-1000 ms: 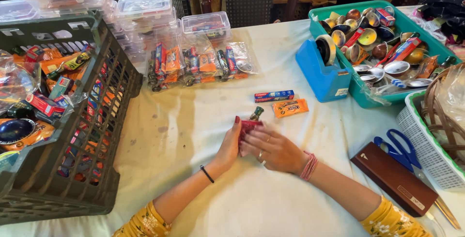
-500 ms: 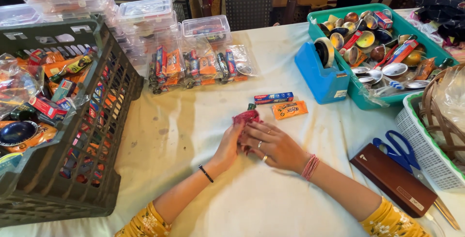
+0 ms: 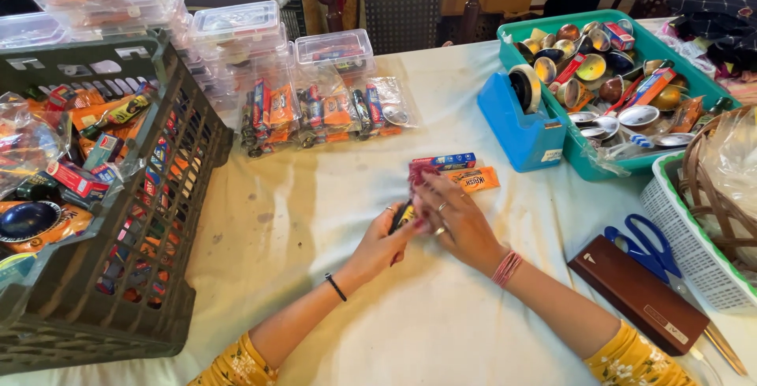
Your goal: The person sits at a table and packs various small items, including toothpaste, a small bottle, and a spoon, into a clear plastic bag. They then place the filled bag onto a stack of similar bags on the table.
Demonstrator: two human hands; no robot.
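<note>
My left hand (image 3: 380, 246) and my right hand (image 3: 455, 220) meet at the middle of the cloth-covered table (image 3: 300, 220). Between the fingers they hold a bundle of small packets (image 3: 408, 211), red at the top with a yellow and dark piece lower down. My right hand covers most of the bundle. Just beyond the hands lie a blue and red stick packet (image 3: 448, 161) and an orange packet (image 3: 478, 179), flat on the cloth.
A dark plastic crate (image 3: 169, 197) full of packets stands at the left. Clear bags of packets (image 3: 323, 110) and stacked clear boxes (image 3: 236, 27) sit behind. A blue tape dispenser (image 3: 520, 118), teal tray (image 3: 623, 167) of small bowls, white basket (image 3: 694, 252), blue scissors (image 3: 646, 244) and brown case (image 3: 635, 291) are at right.
The hands and the bundle came slightly toward me. My right hand now closes over the bundle, hiding more of the red packet.
</note>
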